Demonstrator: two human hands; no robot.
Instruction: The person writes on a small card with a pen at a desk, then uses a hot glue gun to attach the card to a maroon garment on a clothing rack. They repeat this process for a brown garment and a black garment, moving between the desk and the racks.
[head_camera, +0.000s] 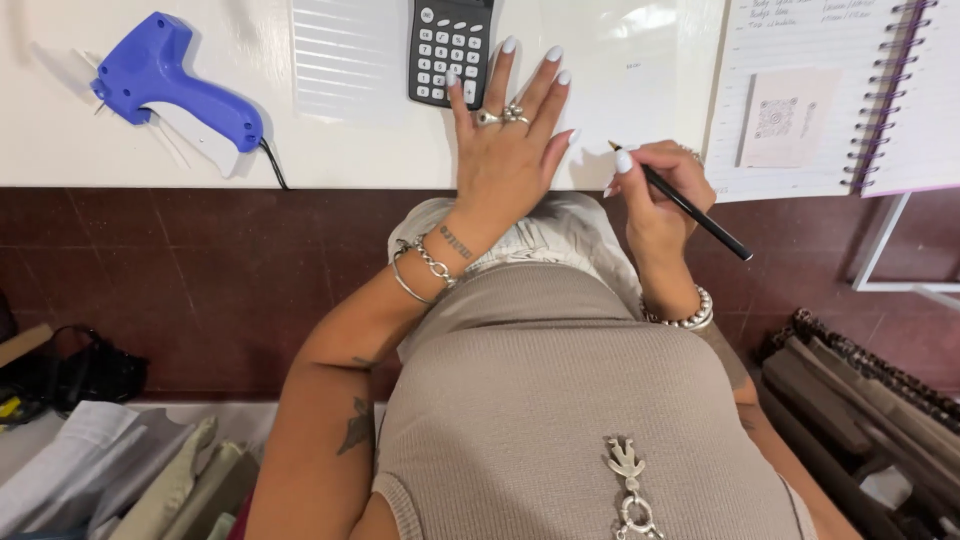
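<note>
My left hand (510, 140) lies flat on the white desk (60, 150), fingers spread, with its fingertips touching the lower edge of a black calculator (448, 45). It wears rings and wrist chains. My right hand (660, 190) grips a black pencil (700, 212), whose tip points at the desk surface just right of my left hand. A pale sheet of paper (630, 60) lies under both hands.
A blue tagging gun (170, 80) with a black cord lies at the desk's left. An open spiral notebook (830, 90) lies at the right with a small card on it. Dark red tiled floor shows below, with folded fabrics at both lower corners.
</note>
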